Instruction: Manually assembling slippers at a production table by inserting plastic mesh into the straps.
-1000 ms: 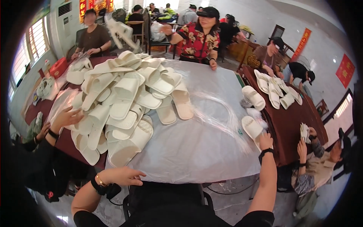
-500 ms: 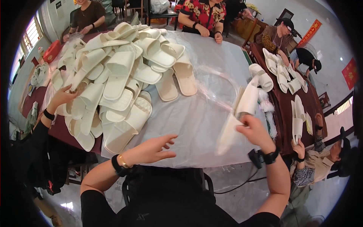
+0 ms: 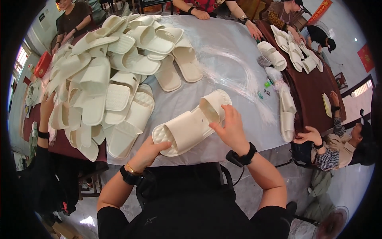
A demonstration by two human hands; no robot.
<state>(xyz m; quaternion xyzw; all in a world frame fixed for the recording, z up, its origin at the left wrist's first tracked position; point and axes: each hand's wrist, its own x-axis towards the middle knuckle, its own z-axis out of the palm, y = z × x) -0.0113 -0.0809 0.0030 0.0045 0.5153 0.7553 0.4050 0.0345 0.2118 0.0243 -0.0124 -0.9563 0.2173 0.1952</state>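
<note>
Two cream-white slippers lie overlapped heel to toe in front of me, just above the plastic-covered table. My left hand (image 3: 148, 154) grips the nearer slipper (image 3: 185, 133) at its left end, thumb on the textured footbed. At the other end, my right hand (image 3: 231, 126) has its thumb and fingers around the edge of the farther slipper (image 3: 217, 104). Left of them rises a large heap of similar slippers (image 3: 93, 91). One slipper (image 3: 135, 119) of the heap lies closest to my left hand.
Clear plastic sheeting (image 3: 234, 79) covers the table. Paired slippers (image 3: 272, 55) and another pair (image 3: 287, 115) stand along its right edge. Beyond is a brown table (image 3: 318, 93) with more slippers. Co-workers' hands reach in at left (image 3: 45, 109), far side (image 3: 252, 30) and right (image 3: 310, 136).
My right hand has brought the slippers from the right to the middle, and my left hand has closed on them. At right, a co-worker's hand has let go of a pair.
</note>
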